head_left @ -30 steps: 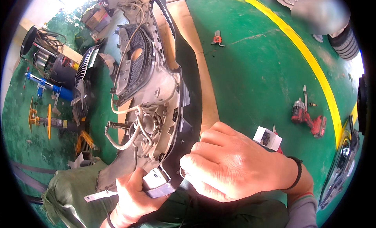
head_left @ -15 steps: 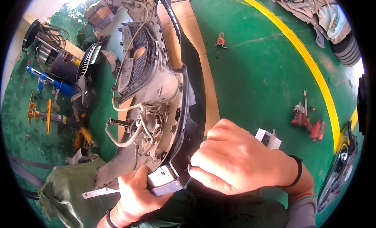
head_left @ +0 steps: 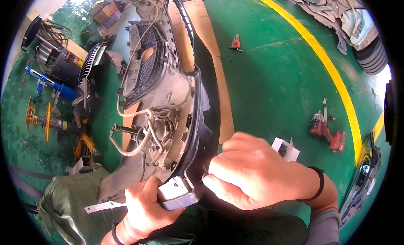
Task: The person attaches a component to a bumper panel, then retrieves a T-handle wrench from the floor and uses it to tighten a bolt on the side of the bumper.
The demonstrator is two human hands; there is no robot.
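Observation:
My left hand (head_left: pixel 145 203) grips a silver metal bracket (head_left: pixel 173 188) at the near end of a car bumper assembly (head_left: pixel 179 89). A flat strip with holes (head_left: pixel 99 207) juts out leftward from that hand. Just right of the bracket, my right hand (head_left: pixel 248 173) is closed beside the bumper's dark edge; a small piece shows at its thumb, too hidden to name. The bumper's inner side carries a meshed grille (head_left: pixel 143 62), pale hoses and a round fitting (head_left: pixel 160 129), and rests partly on cardboard (head_left: pixel 223 118).
Green sack (head_left: pixel 63 203) at lower left. Cylinders (head_left: pixel 67 64), blue tool (head_left: pixel 63 89), yellow tool (head_left: pixel 48 123) and grille (head_left: pixel 88 72) lie left. On the green floor (head_left: pixel 273 85): red drill (head_left: pixel 326 133), hex-key set (head_left: pixel 236 45), small box (head_left: pixel 286 150). Right: headlamp (head_left: pixel 362 173), tyre (head_left: pixel 370 59).
My right hand has moved slightly to the right, its fingers still closed. My left hand and the bracket have shifted a little with the bumper's end in view.

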